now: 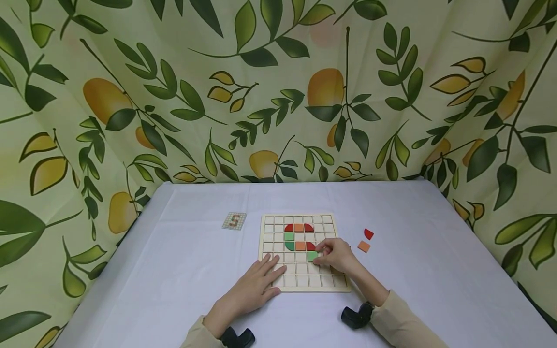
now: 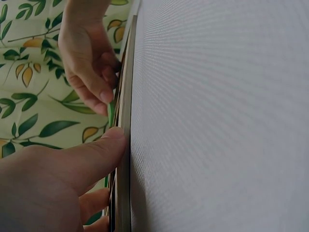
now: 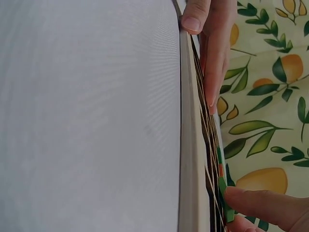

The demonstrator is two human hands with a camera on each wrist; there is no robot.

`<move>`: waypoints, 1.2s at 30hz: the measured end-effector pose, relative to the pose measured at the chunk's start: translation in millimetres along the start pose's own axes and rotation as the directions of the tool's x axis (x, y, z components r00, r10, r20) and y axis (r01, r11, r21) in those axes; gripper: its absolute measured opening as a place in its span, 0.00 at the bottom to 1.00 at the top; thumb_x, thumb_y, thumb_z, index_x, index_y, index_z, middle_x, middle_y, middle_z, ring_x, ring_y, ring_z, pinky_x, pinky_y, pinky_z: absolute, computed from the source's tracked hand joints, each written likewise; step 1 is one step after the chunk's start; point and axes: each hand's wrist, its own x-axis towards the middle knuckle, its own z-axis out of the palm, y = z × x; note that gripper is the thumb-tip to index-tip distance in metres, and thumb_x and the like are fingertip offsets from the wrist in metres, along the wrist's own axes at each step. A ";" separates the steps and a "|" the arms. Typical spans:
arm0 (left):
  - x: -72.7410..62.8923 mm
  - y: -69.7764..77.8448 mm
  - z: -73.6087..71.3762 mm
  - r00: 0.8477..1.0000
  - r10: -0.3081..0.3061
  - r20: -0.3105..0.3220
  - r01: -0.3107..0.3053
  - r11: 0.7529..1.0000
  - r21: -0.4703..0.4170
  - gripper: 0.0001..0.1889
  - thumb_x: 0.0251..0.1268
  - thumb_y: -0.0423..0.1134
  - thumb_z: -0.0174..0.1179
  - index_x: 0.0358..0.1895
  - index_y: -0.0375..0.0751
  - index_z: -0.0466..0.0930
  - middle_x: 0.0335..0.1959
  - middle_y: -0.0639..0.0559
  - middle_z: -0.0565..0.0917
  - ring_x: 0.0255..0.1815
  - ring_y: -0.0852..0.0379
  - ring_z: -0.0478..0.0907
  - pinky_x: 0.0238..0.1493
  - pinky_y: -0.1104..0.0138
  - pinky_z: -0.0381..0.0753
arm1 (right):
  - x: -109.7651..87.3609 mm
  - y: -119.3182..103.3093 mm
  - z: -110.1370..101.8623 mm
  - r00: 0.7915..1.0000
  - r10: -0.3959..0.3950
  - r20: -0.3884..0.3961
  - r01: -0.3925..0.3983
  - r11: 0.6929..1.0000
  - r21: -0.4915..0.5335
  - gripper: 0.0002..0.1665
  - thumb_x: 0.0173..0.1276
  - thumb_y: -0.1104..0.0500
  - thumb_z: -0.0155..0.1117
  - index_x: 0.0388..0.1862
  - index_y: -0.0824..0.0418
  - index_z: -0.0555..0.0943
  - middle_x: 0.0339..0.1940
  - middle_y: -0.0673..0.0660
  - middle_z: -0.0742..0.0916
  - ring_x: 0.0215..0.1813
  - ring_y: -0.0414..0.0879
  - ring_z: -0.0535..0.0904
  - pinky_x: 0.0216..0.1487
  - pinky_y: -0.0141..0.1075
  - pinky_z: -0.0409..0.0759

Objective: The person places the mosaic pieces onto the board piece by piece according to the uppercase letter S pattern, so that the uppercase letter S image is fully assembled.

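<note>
A wooden grid board [image 1: 302,281] lies on the table. My right hand [image 1: 336,255] pinches a light green square tile [image 1: 312,256] between thumb and fingers over the board's right half. In the right wrist view that green tile [image 3: 226,200] tilts against the grid. My left hand [image 1: 258,282] rests on the board's lower left corner with its fingers spread; the left wrist view shows its thumb [image 2: 113,137] at the board's edge. Beside the pinched tile sit a red rounded tile [image 1: 310,246] and an orange square [image 1: 300,246]. More red, orange and green tiles lie in cells above.
Right of the board, a loose red rounded tile [image 1: 368,234] and an orange square tile [image 1: 364,246] lie on the white-covered table [image 1: 417,270]. A small pattern card [image 1: 234,221] showing an S-like figure lies to the board's left. A leaf-printed curtain [image 1: 278,111] hangs behind.
</note>
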 end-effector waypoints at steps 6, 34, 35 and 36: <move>-0.5 0.2 -1.0 1.000 0.011 -0.006 -0.011 1.000 0.006 0.28 0.72 0.52 0.50 0.72 0.53 0.63 0.77 0.48 0.60 0.80 0.44 0.52 0.77 0.48 0.58 | 1.3 0.7 0.4 1.000 0.000 -0.005 0.000 1.000 -0.005 0.13 0.48 0.66 0.77 0.33 0.65 0.83 0.18 0.50 0.73 0.25 0.42 0.67 0.24 0.28 0.62; -1.3 1.1 -2.2 1.000 0.021 -0.014 -0.021 1.000 -0.003 0.28 0.71 0.51 0.50 0.72 0.51 0.64 0.77 0.47 0.60 0.80 0.43 0.53 0.77 0.48 0.59 | -2.3 8.9 -23.3 0.996 -0.069 0.052 0.067 0.997 0.040 0.12 0.54 0.63 0.73 0.36 0.66 0.83 0.19 0.49 0.73 0.26 0.41 0.68 0.24 0.28 0.64; -1.3 1.1 -2.2 1.000 0.021 -0.014 -0.021 1.000 -0.001 0.28 0.71 0.51 0.50 0.72 0.51 0.64 0.77 0.47 0.60 0.80 0.43 0.53 0.76 0.47 0.59 | -2.0 10.0 -25.6 0.995 -0.076 0.058 0.073 0.996 0.044 0.12 0.54 0.63 0.73 0.37 0.67 0.83 0.19 0.49 0.73 0.26 0.41 0.68 0.24 0.28 0.65; -1.2 1.1 -2.2 1.000 0.019 -0.012 -0.019 1.000 -0.001 0.28 0.71 0.51 0.50 0.72 0.51 0.63 0.77 0.47 0.60 0.80 0.43 0.53 0.77 0.48 0.59 | -1.7 10.8 -27.9 0.995 -0.079 0.060 0.076 0.996 0.048 0.12 0.55 0.63 0.73 0.37 0.67 0.83 0.19 0.49 0.73 0.26 0.41 0.68 0.24 0.28 0.65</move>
